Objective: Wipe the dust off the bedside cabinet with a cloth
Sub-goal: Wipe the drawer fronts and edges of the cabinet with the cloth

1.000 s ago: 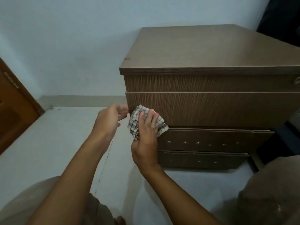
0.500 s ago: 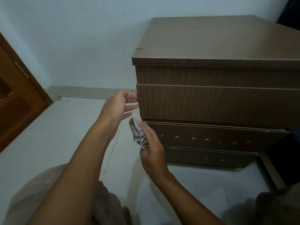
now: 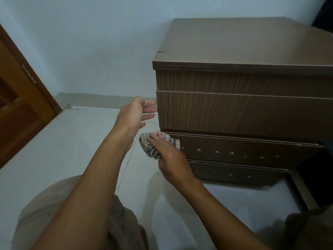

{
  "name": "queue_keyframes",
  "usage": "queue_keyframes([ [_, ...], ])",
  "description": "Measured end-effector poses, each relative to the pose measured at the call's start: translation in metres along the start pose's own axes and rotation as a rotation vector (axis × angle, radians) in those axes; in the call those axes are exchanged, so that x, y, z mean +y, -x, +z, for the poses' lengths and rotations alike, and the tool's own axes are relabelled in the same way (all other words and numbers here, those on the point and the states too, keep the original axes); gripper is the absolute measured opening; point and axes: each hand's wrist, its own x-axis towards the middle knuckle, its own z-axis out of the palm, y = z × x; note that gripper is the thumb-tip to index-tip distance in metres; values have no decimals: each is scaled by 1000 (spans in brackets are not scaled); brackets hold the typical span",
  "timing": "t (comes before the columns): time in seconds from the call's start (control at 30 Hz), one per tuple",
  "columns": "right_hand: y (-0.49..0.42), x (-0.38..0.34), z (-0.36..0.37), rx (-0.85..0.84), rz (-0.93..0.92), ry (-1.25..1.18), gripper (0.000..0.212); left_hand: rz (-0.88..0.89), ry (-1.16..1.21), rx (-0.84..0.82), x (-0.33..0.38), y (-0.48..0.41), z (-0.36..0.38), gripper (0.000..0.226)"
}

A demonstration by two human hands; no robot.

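Observation:
A brown wooden bedside cabinet (image 3: 243, 112) with several drawer fronts stands on the floor against the wall at the right. My right hand (image 3: 167, 156) presses a checked cloth (image 3: 149, 147) against the left end of the third drawer front, fingers laid over it. My left hand (image 3: 135, 114) hovers with straight, spread fingers beside the cabinet's left front corner, level with the second drawer; whether the fingertips touch the wood is unclear.
A pale floor (image 3: 72, 150) spreads to the left of the cabinet. An orange-brown wooden door (image 3: 19, 109) stands at the far left. My knees in beige cloth (image 3: 54, 204) fill the lower edge. A dark gap (image 3: 317, 168) lies right of the cabinet's base.
My right hand has carried the cloth down from the second drawer front to the left end of the third. The left hand stays by the cabinet's corner. The view has shifted left.

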Motion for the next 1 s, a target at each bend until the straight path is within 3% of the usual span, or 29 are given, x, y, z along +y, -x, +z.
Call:
queue_keyframes([
  [0.07, 5, 0, -1, 98, 2, -56, 79, -9, -11, 8, -2, -1, -1, 36],
  [0.2, 6, 5, -16, 359, -100, 56, 75, -21, -23, 14, -5, -1, 2, 36],
  [0.4, 17, 9, -26, 144, 7, 113, 73, -31, -19, 46, -7, -2, 12, 32],
  [0.53, 27, 4, -41, 13, 124, -257, 58, -54, -65, 78, -15, -4, 19, 29],
  [0.63, 27, -5, -61, -15, 341, -597, 37, -88, -123, 71, -24, -5, 25, 24],
  [0.87, 48, 19, -96, 261, 851, -1209, 22, -119, -220, 76, -61, 0, 57, 19],
  [1.0, 71, 31, -122, 370, 902, -1320, 30, -112, -201, 192, -82, 5, 70, 20],
])
